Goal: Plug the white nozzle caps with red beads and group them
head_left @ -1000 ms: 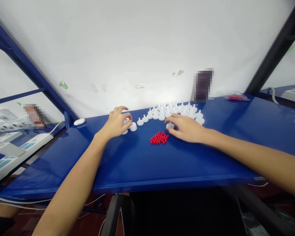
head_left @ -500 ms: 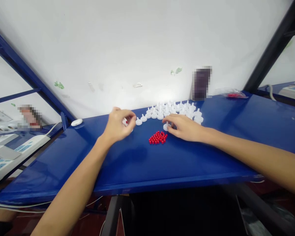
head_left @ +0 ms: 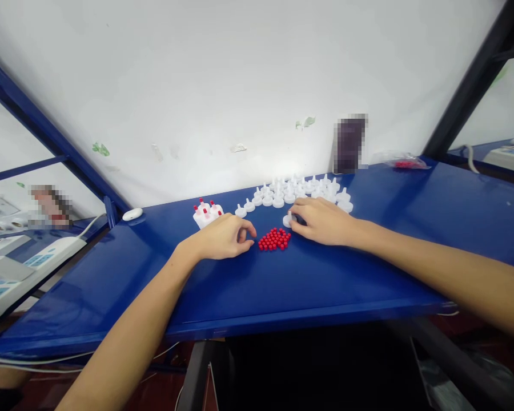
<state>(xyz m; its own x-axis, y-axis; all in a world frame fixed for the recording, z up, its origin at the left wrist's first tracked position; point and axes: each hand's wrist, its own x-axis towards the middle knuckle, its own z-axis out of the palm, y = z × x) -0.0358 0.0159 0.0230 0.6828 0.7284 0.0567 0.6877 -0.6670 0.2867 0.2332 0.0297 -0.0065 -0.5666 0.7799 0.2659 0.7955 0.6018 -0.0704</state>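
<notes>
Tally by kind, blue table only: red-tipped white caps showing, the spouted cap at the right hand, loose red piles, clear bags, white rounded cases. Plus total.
Red-tipped white caps: 5 visible; left hand may hide more
White spouted cap at right hand: 1
Loose red pile: 1
Clear bag: 1
White rounded case: 1
Total: 9 visible

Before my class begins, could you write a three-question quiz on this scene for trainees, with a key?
1. Which is nearest the left hand?
A) the white oval case
B) the small red pieces
C) the plastic bag

2. True or false: the leftmost cluster of white pieces has bare tips.

3. What is by the thumb of the right hand?

Key:
1. B
2. False: that cluster of white pieces has red tips.
3. A round white nozzle piece.
</notes>
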